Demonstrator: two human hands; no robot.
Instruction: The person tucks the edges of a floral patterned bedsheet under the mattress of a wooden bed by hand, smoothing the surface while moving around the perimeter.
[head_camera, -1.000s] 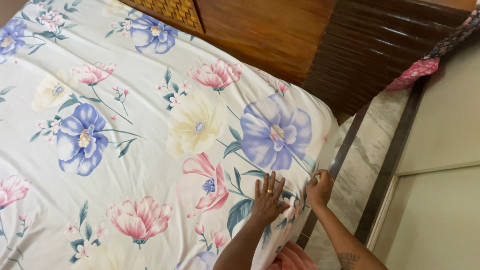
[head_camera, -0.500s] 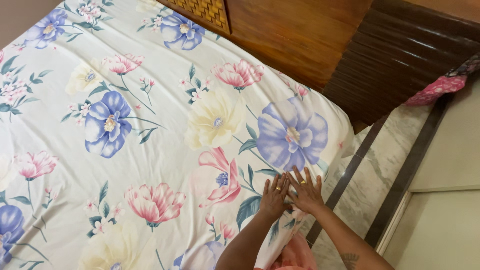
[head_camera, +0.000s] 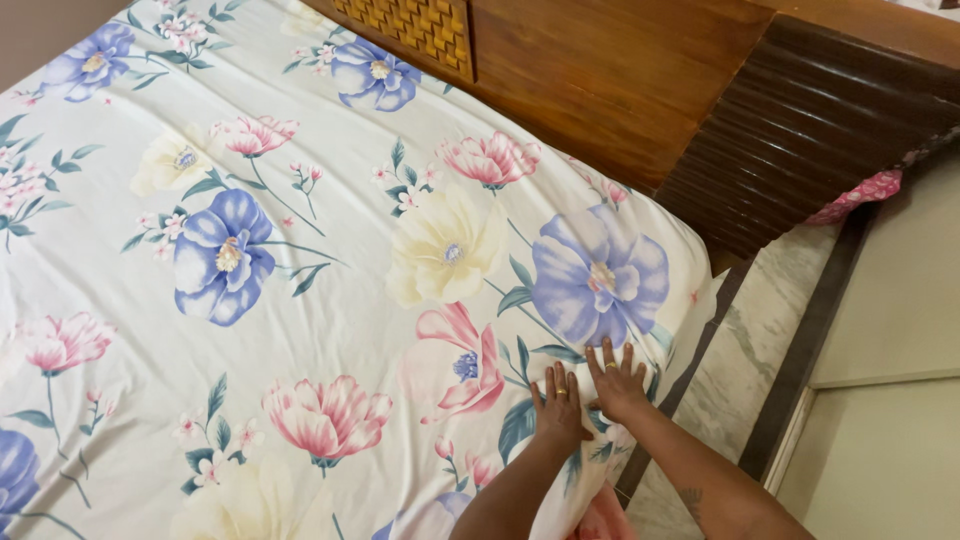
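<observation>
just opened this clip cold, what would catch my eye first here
The big floral sheet, with blue, pink and cream flowers, covers the bed and fills most of the view. Near its right edge, the left hand and right hand lie flat on it side by side, fingers spread, a ring on each. Behind the bed stands a dark wooden headboard.

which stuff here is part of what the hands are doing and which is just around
In use:
- floral bedsheet
- left hand, flat on the sheet
- right hand, flat beside it

Just around:
- wooden headboard
- pink patterned cloth
- marble floor
</observation>
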